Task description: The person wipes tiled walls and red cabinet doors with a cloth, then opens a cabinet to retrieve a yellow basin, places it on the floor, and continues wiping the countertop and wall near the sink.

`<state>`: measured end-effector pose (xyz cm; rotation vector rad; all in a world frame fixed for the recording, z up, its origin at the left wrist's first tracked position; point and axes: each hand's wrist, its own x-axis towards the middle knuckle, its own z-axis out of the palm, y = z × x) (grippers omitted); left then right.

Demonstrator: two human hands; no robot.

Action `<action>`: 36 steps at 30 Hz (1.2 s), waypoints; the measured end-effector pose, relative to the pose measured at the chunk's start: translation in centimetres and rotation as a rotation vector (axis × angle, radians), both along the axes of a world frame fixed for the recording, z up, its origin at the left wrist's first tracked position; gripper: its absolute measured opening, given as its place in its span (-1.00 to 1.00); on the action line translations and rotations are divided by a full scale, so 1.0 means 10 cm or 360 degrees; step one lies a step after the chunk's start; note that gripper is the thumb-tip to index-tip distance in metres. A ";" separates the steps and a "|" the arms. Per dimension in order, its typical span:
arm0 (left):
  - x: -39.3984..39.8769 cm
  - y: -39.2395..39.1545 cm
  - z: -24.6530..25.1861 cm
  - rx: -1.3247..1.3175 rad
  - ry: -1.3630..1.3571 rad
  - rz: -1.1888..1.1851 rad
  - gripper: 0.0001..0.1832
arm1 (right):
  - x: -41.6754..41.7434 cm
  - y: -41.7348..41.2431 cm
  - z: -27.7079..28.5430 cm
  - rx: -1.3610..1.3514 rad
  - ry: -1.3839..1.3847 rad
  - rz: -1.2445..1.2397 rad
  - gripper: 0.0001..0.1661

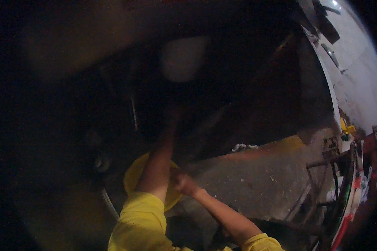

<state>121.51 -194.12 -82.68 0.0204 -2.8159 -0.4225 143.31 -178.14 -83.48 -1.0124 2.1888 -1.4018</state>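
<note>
My left arm, in a yellow sleeve, stretches forward over a yellow round container, possibly a basin or bucket [132, 175]. Its far end fades into deep shadow, where my left hand [177, 110] is barely visible; its fingers and anything in them are lost in the dark. Close beside the left forearm, my right hand [184, 184] is curled at the container's right edge and appears to grip its rim. The forearm covers the middle of the container, so its contents cannot be seen. A pale rounded shape [184, 59], blurred, shows in the shadow farther ahead.
Concrete-like floor [238, 178] with small scraps lies to the right. A crumpled whitish thing [244, 146] rests along the dark area's edge. Metal frames [314, 175] stand at the far right, near a pale panel [353, 91]. A light strip [110, 203] lies left of my sleeve.
</note>
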 end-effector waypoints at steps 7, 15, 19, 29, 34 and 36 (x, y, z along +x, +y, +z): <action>0.46 -0.59 0.29 0.0060 -0.0096 0.0102 -0.53 | 0.25 0.06 0.19 0.0151 0.0067 0.0150 -0.48; 1.11 -0.99 0.50 0.0098 -0.0109 0.0297 -0.49 | 0.34 -0.26 0.37 0.0127 -0.0386 0.0113 -0.54; 0.90 -0.31 0.40 0.0014 -0.0073 0.0112 -0.47 | 0.37 -0.29 0.44 0.0211 -0.0276 0.0003 -0.55; 1.75 -0.64 0.01 0.0769 0.0100 0.0279 -0.51 | 0.64 -0.06 0.21 0.0999 -0.0128 -0.0937 -0.50; 3.39 -0.85 0.15 0.0573 0.0209 0.0961 -0.66 | 0.92 0.14 -0.77 0.0180 -0.1550 -0.1000 -0.48; 4.15 -1.06 -0.13 0.1163 0.0329 0.1248 -0.55 | 1.05 -0.11 -0.35 0.0004 -0.1953 -0.0732 -0.51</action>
